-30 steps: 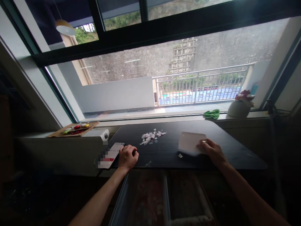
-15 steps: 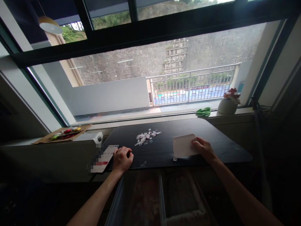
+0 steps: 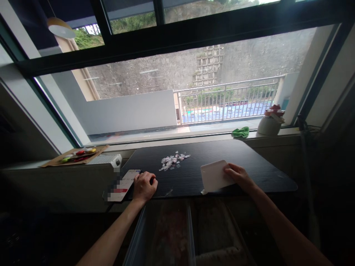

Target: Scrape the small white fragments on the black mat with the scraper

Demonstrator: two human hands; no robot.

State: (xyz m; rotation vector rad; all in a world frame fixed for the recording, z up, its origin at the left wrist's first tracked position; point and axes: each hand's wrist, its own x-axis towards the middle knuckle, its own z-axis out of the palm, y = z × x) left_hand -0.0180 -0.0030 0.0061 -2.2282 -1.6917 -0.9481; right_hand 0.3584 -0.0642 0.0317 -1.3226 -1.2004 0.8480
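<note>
My right hand (image 3: 240,177) grips the right side of a white plastic scraper (image 3: 215,175), a flat plate with rounded corners, thumb on its near face. The scraper is tilted up near the table's front edge. At its lower left corner lies a small pale scrap (image 3: 204,192), close to the edge. My left hand (image 3: 145,186) rests loosely curled on the table, against the right edge of a phone (image 3: 124,186); nothing shows in its fingers. Farther back lies a loose pile of small whitish and clear pieces (image 3: 173,161).
Below the front edge of the black table (image 3: 249,155) is a clear plastic bin (image 3: 190,232) with a divider; its contents are dim. A green cloth (image 3: 240,132) and a white jug (image 3: 269,123) stand on the sill. A white heater (image 3: 107,160) is at the left.
The scraper has moved slightly left and nearer to me and tilted, and the pale scrap has shifted with it toward the edge. My left hand stays in place.
</note>
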